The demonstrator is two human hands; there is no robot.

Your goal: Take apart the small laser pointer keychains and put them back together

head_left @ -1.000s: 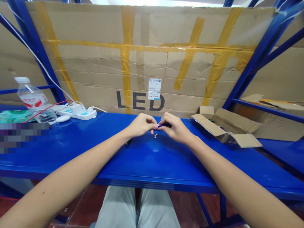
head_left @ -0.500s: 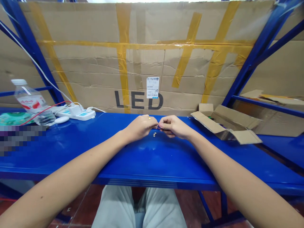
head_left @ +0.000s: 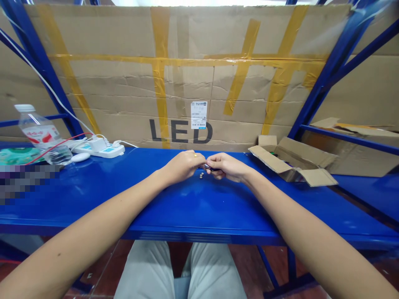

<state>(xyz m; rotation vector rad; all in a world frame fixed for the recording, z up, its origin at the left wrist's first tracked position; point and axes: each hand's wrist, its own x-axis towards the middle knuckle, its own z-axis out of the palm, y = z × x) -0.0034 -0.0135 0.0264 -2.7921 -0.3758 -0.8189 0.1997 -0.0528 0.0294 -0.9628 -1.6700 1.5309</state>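
My left hand [head_left: 186, 165] and my right hand [head_left: 226, 167] meet just above the far middle of the blue table [head_left: 199, 207]. Between their fingertips is a small dark, shiny object [head_left: 210, 167], mostly covered by the fingers, so its kind does not show. The right thumb and fingers pinch it. On the left, the fingers are curled closed against it, and what lies inside them is hidden. A few tiny round metallic pieces [head_left: 201, 175] lie on the table right below the fingertips.
An open cardboard box [head_left: 293, 160] stands at the right. To the left are a water bottle [head_left: 42, 135], a white power strip [head_left: 102, 148] with cables and a white oval item [head_left: 80, 157]. A large taped carton [head_left: 124, 91] walls off the back, between blue posts.
The dark object shows more between the fingertips, and the right hand's grip on it has turned slightly. The view has shifted a little; the metallic pieces stay on the table.
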